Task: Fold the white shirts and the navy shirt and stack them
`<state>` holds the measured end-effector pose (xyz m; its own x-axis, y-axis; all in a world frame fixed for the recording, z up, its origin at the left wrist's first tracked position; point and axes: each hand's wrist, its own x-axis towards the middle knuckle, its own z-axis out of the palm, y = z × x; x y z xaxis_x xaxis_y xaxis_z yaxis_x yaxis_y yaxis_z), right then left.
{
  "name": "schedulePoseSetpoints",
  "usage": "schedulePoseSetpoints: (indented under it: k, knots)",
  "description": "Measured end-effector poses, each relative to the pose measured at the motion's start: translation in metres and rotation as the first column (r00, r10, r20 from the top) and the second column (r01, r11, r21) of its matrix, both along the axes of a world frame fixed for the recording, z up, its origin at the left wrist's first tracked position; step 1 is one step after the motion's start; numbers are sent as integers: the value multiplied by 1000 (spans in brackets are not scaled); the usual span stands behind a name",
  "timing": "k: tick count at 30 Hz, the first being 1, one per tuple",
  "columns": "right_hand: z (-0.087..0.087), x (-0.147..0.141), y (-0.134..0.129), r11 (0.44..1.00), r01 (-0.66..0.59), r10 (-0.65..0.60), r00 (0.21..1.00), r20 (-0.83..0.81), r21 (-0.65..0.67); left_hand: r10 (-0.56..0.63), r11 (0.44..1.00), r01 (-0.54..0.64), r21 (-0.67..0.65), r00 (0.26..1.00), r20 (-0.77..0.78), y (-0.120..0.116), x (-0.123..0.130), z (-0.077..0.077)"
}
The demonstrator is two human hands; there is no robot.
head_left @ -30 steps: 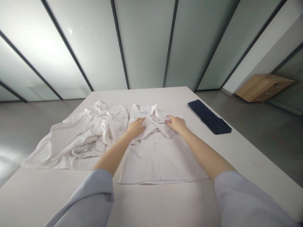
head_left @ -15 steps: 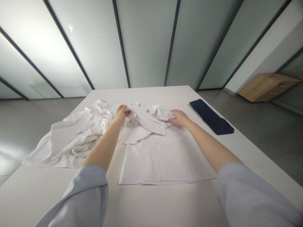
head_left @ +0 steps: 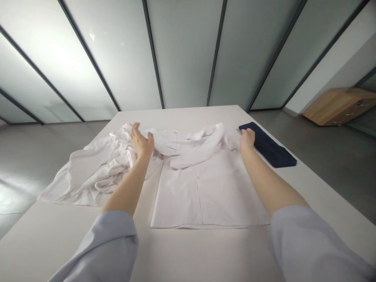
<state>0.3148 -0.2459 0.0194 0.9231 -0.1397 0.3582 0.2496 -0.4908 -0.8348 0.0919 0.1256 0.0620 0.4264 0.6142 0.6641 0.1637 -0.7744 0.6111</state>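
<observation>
The white shirt (head_left: 188,196) lies between my left hand (head_left: 142,141) and right hand (head_left: 247,140), which are wider apart than half a second ago. My left thumb and fingers are spread beside the heaped white cloth (head_left: 88,168); my right fingers curl near the folded navy cloth (head_left: 272,150), whether gripping I cannot tell.
</observation>
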Motion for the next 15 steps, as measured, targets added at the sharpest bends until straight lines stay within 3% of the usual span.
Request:
schedulePoseSetpoints:
  k: [2, 3, 4, 5, 7, 9, 10, 12, 15]
  knots:
    - [2, -21, 9, 995, -29, 33, 999, 43, -100, -226, 959, 267, 95, 923, -312, -28, 4, -7]
    - [3, -36, 17, 967, -131, 149, 986, 70, -218, -299, 916, 388, 102, 831, -469, -41, 7, -12]
    - [3, -51, 25, 903, -248, 294, 952, 81, -351, -331, 873, 478, 98, 728, -600, -53, 10, -19]
    - [2, -68, 34, 806, -354, 435, 898, 69, -475, -334, 839, 538, 85, 632, -699, -64, 13, -26]
    - [-1, -97, 50, 536, -510, 665, 746, -36, -673, -304, 814, 579, 46, 492, -816, -80, 17, -40]
    - [-5, -119, 63, 322, -538, 736, 660, -151, -779, -281, 825, 565, 11, 428, -859, -87, 19, -52]
    - [-8, -126, 68, 262, -525, 733, 654, -187, -810, -276, 834, 552, -1, 415, -867, -88, 19, -56]
    - [-11, -132, 74, 219, -472, 693, 691, -205, -854, -275, 845, 534, -21, 401, -874, -85, 19, -61]
    - [-9, -122, 74, 206, -395, 640, 747, -182, -895, -280, 841, 539, -40, 371, -885, -75, 18, -64]
